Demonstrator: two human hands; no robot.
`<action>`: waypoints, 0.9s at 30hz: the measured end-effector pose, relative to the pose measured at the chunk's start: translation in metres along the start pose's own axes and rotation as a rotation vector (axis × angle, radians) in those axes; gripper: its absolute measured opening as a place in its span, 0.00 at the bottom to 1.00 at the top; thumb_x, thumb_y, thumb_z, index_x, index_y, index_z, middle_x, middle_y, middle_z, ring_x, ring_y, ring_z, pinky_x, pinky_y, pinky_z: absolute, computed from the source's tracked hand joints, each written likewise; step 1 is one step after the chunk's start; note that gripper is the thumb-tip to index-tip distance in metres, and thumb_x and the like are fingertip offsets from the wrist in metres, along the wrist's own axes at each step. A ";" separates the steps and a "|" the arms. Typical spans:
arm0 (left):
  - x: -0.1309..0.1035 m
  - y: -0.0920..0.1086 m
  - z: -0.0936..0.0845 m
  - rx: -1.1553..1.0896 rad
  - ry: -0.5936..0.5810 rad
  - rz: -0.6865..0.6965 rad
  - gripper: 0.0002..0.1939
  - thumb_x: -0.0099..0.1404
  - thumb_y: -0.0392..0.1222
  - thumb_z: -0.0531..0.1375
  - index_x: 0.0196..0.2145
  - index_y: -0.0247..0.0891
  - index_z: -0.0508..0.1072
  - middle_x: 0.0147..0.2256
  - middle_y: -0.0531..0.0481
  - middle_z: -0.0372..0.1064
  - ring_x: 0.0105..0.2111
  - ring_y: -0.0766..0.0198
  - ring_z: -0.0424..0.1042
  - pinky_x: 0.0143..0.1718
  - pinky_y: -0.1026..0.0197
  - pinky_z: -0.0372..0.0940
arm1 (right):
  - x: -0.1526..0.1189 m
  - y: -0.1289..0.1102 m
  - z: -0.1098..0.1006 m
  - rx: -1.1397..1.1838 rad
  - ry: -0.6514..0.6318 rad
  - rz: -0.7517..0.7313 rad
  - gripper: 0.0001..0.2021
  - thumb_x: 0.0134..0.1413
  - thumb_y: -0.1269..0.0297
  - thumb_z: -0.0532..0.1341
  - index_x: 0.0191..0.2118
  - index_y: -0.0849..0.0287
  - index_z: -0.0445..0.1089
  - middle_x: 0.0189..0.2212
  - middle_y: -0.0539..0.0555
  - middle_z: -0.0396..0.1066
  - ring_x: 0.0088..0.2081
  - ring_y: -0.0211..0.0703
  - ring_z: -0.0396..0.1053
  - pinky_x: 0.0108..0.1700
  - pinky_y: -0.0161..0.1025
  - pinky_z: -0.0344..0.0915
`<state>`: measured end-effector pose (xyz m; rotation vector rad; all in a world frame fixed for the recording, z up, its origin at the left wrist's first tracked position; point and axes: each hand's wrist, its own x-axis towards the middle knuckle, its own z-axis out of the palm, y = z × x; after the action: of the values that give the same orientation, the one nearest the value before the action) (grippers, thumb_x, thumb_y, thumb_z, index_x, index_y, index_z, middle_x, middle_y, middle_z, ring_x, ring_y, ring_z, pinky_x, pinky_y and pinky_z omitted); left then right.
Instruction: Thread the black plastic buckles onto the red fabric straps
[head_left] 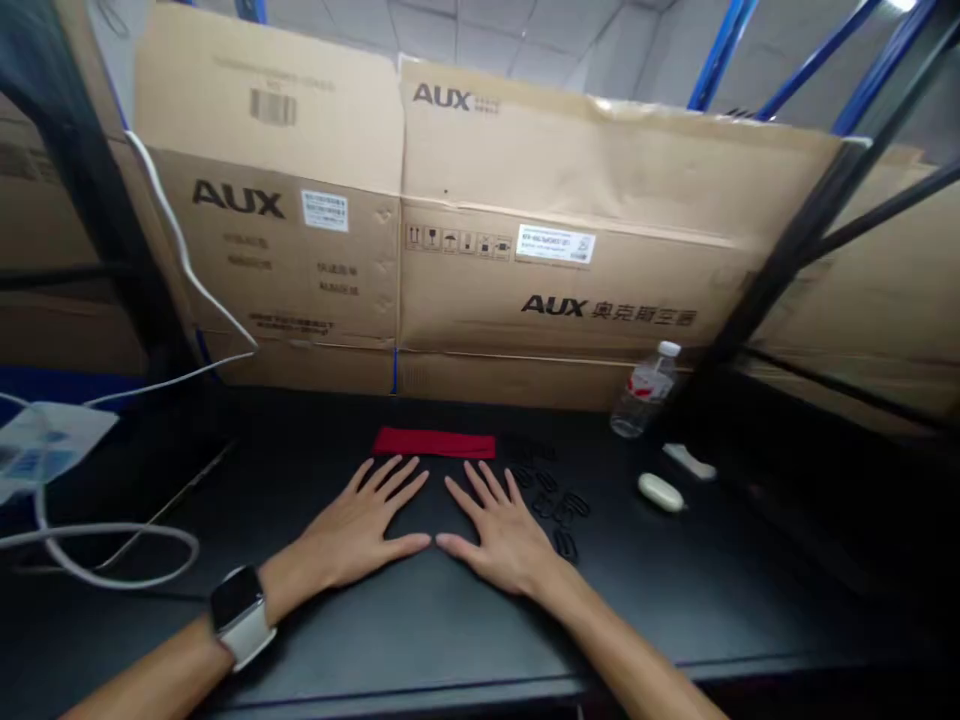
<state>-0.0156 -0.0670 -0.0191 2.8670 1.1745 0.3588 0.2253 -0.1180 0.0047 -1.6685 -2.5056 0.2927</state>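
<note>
My left hand (358, 528) lies flat on the black table (405, 630), fingers spread and holding nothing. A watch with a pale strap (244, 615) is on that wrist. My right hand (501, 530) rests flat beside it, fingers apart, with the two thumb tips nearly touching. Just beyond the fingertips lies a folded strip of red cloth (435, 442). Right of my right hand several small black looped pieces (555, 500) are scattered; against the dark table their exact kind is hard to make out.
A clear plastic bottle (643, 392) stands at the back right, with a pale oval case (661, 492) and a small white object (689, 461) nearby. White cables (120, 580) loop at the left. Large cardboard sheets (465, 280) wall off the back; dark metal posts (97, 190) flank the table.
</note>
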 end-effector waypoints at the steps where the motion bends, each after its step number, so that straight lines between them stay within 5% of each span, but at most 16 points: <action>1: 0.000 0.000 0.000 -0.004 0.002 0.000 0.38 0.63 0.67 0.46 0.66 0.52 0.43 0.66 0.51 0.44 0.65 0.51 0.46 0.64 0.44 0.38 | 0.000 0.000 0.000 -0.001 0.000 0.001 0.37 0.56 0.35 0.39 0.67 0.47 0.40 0.68 0.53 0.34 0.68 0.51 0.28 0.64 0.59 0.25; 27: 0.001 0.000 -0.002 -0.025 -0.024 0.009 0.36 0.64 0.66 0.47 0.65 0.54 0.43 0.66 0.53 0.44 0.65 0.52 0.46 0.64 0.44 0.36 | 0.000 -0.001 -0.001 0.001 -0.011 0.009 0.37 0.57 0.35 0.40 0.67 0.48 0.39 0.68 0.54 0.33 0.68 0.53 0.28 0.64 0.58 0.24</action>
<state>-0.0158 -0.0666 -0.0171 2.8484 1.1447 0.3355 0.2243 -0.1179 0.0062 -1.6832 -2.5063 0.3044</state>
